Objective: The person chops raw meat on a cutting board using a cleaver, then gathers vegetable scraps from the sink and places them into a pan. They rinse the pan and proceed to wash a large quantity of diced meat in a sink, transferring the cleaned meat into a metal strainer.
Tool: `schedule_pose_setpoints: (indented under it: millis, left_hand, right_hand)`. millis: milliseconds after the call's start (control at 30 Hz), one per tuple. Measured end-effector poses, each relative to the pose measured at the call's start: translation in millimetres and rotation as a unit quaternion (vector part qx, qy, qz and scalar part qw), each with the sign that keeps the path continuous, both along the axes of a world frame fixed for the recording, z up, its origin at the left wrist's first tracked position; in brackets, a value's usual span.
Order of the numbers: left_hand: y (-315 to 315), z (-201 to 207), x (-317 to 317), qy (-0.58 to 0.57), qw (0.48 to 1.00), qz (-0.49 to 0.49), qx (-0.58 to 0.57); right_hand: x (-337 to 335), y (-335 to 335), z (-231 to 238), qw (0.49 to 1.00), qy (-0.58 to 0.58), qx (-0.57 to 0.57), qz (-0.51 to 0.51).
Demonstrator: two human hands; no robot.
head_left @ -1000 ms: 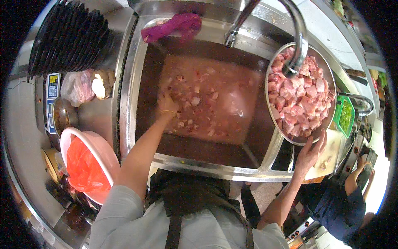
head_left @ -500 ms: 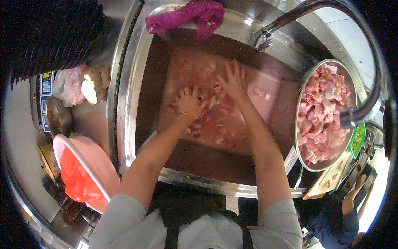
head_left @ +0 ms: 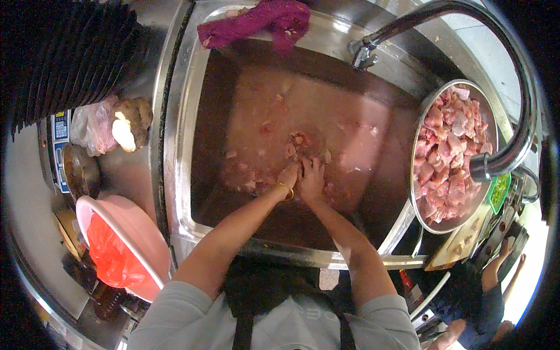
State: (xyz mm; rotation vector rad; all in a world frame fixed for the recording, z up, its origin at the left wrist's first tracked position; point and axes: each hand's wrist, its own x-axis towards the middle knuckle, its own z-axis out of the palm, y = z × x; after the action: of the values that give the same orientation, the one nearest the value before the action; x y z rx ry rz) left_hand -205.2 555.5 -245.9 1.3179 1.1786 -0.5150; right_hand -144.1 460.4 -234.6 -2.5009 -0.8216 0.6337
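Both hands are in a deep steel sink (head_left: 185, 175) holding cloudy pinkish water with pieces of raw meat (head_left: 298, 140). My left hand (head_left: 287, 177), with a gold-coloured bracelet at the wrist, sits close beside my right hand, near the middle of the sink's near half. Its fingers are mostly hidden, so I cannot tell what they do. My right hand (head_left: 311, 178) points away from me, fingers stretched and slightly apart, nothing visibly gripped. Some meat pieces lie just beyond the fingertips, others to the left of my left hand.
A round container heaped with cut meat (head_left: 450, 151) stands at the sink's right, under the curved faucet (head_left: 519, 134). A purple cloth (head_left: 256, 23) lies on the far rim. Left are a pink basin (head_left: 140, 233) with a red bag and a scale (head_left: 60, 131). Another person (head_left: 475, 303) works at lower right.
My hands have come toward me and close together; the right one moved from the far middle down beside the left. Meat pieces have shifted in the water.
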Motion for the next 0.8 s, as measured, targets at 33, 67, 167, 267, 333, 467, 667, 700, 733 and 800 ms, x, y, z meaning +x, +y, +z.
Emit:
schedule_pose_setpoints:
  millis: [33, 67, 167, 267, 333, 467, 667, 700, 733, 800]
  left_hand:
    - [-6, 6, 2, 0.014, 0.969, 0.192, -0.158]
    - [-11, 12, 5, 0.057, 0.874, 0.384, -0.292]
    - [-14, 31, 4, 0.056, 0.852, 0.413, -0.316]
    - [-13, 43, -1, 0.026, 0.857, 0.396, -0.328]
    - [-12, 48, -4, -0.005, 0.865, 0.379, -0.328]
    - [-8, 68, -9, -0.078, 0.886, 0.339, -0.305]
    - [17, 117, -20, -0.178, 0.927, 0.262, -0.200]
    - [20, 122, -21, -0.159, 0.927, 0.264, -0.213]
    - [23, 128, -23, -0.139, 0.927, 0.268, -0.225]
    - [18, 141, -19, -0.142, 0.918, 0.303, -0.212]
  right_hand:
    - [-11, 0, 3, 1.000, 0.021, -0.014, -0.017]
    - [-19, 0, 8, 0.997, 0.058, -0.046, -0.026]
    - [-29, 0, 37, 0.997, 0.054, -0.011, -0.046]
    - [-24, 5, 83, 0.998, -0.001, 0.038, -0.044]
    - [-17, 13, 115, 0.993, -0.071, 0.081, -0.055]
    - [-4, 30, 171, 0.980, -0.097, 0.151, -0.088]
    - [1, 38, 216, 0.966, -0.086, 0.223, -0.100]
    - [-1, 38, 217, 0.971, -0.070, 0.200, -0.111]
    - [-3, 39, 216, 0.976, -0.052, 0.177, -0.114]
    - [-6, 38, 216, 0.971, -0.018, 0.198, -0.136]
